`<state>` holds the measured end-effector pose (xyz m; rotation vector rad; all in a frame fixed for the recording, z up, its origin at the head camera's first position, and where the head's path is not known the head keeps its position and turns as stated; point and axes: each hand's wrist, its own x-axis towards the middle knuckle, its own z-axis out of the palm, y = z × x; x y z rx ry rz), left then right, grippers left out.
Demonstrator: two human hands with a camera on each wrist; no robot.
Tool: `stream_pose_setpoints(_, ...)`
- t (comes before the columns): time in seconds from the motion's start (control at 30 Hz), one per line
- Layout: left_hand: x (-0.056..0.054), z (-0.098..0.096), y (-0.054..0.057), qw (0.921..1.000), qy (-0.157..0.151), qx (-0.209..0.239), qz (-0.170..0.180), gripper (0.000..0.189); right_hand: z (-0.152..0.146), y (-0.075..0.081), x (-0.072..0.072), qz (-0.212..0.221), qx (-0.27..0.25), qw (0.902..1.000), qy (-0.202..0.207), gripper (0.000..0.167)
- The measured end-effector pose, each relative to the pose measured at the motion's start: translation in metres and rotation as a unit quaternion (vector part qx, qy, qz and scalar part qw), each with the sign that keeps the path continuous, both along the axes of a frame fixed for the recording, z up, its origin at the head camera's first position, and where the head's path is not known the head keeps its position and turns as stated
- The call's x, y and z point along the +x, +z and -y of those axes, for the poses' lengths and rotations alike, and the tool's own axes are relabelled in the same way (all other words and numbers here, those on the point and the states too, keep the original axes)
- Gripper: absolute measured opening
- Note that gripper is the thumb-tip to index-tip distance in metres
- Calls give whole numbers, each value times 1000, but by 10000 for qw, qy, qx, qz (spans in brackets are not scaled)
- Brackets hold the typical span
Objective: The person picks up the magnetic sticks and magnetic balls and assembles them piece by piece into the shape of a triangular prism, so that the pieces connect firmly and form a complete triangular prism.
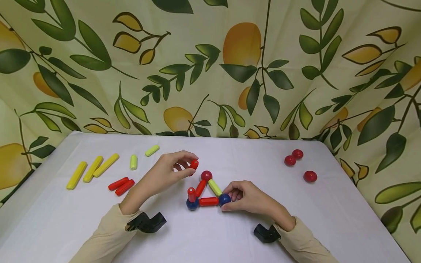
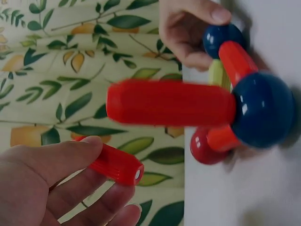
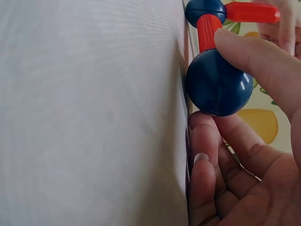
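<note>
Between thumb and fingers, my left hand [image 1: 167,168] pinches a short red rod [image 2: 117,165] with a metal dot at its end, held above the table. A triangle of rods and balls lies just right of it: a red ball [image 1: 206,175] at the far corner, a blue ball [image 1: 192,204] at the near left and another blue ball [image 3: 219,83] at the near right. Two red rods and a light green rod [image 1: 215,187] join them. One more red rod [image 2: 171,102] stands up from the near left ball. My right hand [image 1: 248,197] grips the near right blue ball.
On the left of the white table [image 1: 158,241] lie several yellow rods [image 1: 76,175], two loose red rods [image 1: 125,187] and two light green rods [image 1: 133,162]. Several red balls [image 1: 310,176] sit at the right. A patterned curtain [image 1: 197,73] hangs behind.
</note>
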<state>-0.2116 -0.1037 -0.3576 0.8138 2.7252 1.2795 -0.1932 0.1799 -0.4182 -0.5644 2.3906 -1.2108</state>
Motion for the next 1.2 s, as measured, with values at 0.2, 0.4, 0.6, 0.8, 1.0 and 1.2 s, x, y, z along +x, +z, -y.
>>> stream_pose_setpoints(0.2,12,-12,5,9992,-343,168,-65,35,2,-3,0,-72,45,10000,44,33)
stream_pose_setpoints(0.4,25,-25,9,9955,-782,392,-360,35,2,-3,1,-174,26,9997,144,34)
stream_pose_setpoints(0.6,40,-41,11,9885,-1180,676,-664,31,1,-3,2,-370,48,9989,271,34)
stream_pose_setpoints(0.8,47,-57,0,9830,-1294,822,-1008,26,1,-4,2,-472,45,9984,302,32)
stream_pose_setpoints(1.0,51,-68,-12,9892,-999,688,-818,26,1,-3,3,-444,40,9985,318,35)
stream_pose_setpoints(1.2,54,-75,-22,9927,-829,441,-762,28,1,-2,3,-383,89,9989,252,43)
